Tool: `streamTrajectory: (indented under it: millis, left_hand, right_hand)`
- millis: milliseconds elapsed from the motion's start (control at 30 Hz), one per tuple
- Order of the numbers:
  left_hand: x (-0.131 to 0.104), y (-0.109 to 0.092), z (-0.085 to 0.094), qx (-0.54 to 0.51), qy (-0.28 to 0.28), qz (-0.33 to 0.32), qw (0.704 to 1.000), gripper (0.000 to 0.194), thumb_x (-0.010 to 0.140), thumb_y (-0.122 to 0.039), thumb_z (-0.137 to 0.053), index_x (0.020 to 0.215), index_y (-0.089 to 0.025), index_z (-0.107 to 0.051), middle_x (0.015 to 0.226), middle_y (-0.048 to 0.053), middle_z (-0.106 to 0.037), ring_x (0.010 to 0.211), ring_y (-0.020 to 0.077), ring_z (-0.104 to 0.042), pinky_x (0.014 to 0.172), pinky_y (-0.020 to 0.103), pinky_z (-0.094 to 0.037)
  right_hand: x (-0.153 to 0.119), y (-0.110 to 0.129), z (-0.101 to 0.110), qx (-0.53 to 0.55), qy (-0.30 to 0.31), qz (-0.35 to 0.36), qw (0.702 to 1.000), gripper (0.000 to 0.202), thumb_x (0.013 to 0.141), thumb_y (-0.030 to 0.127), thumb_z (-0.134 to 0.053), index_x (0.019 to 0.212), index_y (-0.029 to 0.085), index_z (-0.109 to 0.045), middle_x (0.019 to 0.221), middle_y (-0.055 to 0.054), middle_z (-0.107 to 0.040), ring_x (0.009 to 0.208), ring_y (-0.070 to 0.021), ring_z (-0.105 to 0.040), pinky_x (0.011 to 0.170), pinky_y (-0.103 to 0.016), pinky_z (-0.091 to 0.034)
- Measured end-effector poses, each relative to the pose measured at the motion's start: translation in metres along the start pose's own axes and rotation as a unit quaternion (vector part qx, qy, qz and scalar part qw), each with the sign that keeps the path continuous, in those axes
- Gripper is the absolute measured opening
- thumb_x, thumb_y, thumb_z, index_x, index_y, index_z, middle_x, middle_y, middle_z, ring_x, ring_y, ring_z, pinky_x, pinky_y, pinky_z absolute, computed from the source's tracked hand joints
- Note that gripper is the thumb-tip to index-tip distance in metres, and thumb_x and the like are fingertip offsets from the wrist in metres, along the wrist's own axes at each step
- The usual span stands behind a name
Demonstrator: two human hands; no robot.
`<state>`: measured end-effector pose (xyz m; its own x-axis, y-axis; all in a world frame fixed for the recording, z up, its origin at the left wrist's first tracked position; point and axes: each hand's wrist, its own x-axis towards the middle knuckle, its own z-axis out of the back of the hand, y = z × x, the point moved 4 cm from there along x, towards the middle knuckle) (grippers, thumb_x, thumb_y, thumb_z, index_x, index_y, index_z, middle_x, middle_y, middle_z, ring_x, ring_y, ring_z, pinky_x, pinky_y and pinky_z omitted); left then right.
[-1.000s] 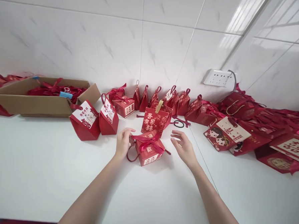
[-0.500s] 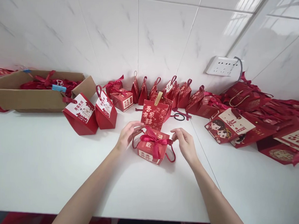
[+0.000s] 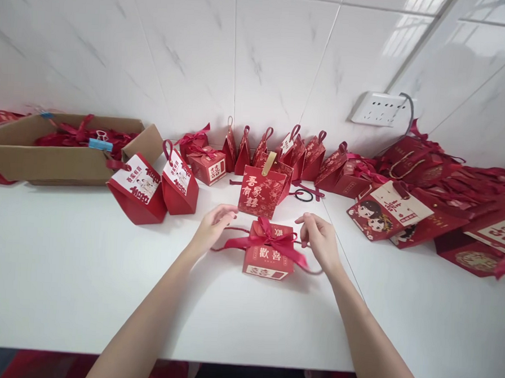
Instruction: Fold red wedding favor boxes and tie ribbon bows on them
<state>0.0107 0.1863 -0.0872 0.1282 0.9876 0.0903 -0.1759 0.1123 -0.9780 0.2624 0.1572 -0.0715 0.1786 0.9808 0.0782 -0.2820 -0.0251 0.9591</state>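
Two bare forearms (image 3: pixel 144 313) reach in from the near edge, angled inward, toward a small red box. The left hand (image 3: pixel 211 225) is raised just off the box's left side, palm turned inward, its fingers loosely bent and partly open with nothing visibly held. The right hand (image 3: pixel 321 240) faces it from the other side, fingers curled more tightly; whether it has hold of the cord passing beside it I cannot tell. Between them, the red box (image 3: pixel 268 263) rests on the table, its printed front toward the person. A magenta bow (image 3: pixel 270 242) lies across its top, tails spreading to both sides, and thin dark-red cords (image 3: pixel 314 272) loop out left and right.

Beyond this, a pale tiled wall (image 3: pixel 192 56) rises behind the white table (image 3: pixel 61 280). A heap of red bags (image 3: pixel 481 195) crowds the right end, and an open cardboard carton (image 3: pixel 67 165) filled with red ribboned items sits at the far left. Directly behind the box, an upright red bag (image 3: pixel 258 195) with a gold strap stands in the way of the small peaked boxes (image 3: pixel 311 158) lined along the wall. Two white-labelled boxes (image 3: pixel 136 189) stand left of the left hand. Smaller still are the wall socket (image 3: pixel 379 109), a blue binder clip (image 3: pixel 101 144) at the carton and a black ring (image 3: pixel 303 195) behind the right hand.
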Motion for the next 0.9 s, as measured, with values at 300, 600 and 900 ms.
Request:
streamTrajectory:
  millis: [300, 600, 900]
  left_hand:
    - [-0.016, -0.014, -0.030, 0.030, 0.139, -0.059, 0.988, 0.046, 0.081, -0.036, -0.057, 0.125, -0.024, -0.052, 0.132, 0.009, -0.052, 0.121, 0.0251, -0.049, 0.099, 0.036, -0.041]
    - [-0.026, -0.022, -0.040, -0.022, 0.132, -0.020, 0.991, 0.036, 0.087, -0.040, -0.048, 0.115, -0.021, -0.059, 0.120, 0.007, -0.061, 0.108, 0.0239, -0.058, 0.082, 0.030, -0.048]
    - [-0.034, -0.042, -0.034, 0.134, -0.034, -0.163, 0.977, 0.009, 0.080, -0.024, -0.055, 0.087, -0.021, -0.060, 0.083, 0.001, -0.059, 0.080, 0.0156, -0.053, 0.075, 0.029, -0.044]
  right_hand:
    - [-0.011, 0.014, -0.002, -0.077, 0.126, 0.017, 0.989, 0.043, 0.082, 0.061, -0.047, 0.069, 0.021, -0.041, 0.047, 0.007, -0.044, 0.042, -0.0091, -0.042, 0.045, -0.021, -0.034]
    - [-0.025, 0.017, -0.009, -0.104, 0.251, -0.101, 0.957, 0.070, 0.083, 0.071, -0.033, 0.043, 0.017, -0.053, 0.027, 0.000, -0.042, 0.027, -0.0071, -0.038, 0.044, -0.022, -0.036]
    - [-0.023, 0.018, -0.021, -0.043, 0.245, -0.108, 0.963, 0.039, 0.081, 0.035, -0.046, 0.046, 0.018, -0.049, 0.028, 0.005, -0.041, 0.026, -0.0062, -0.037, 0.037, -0.019, -0.029]
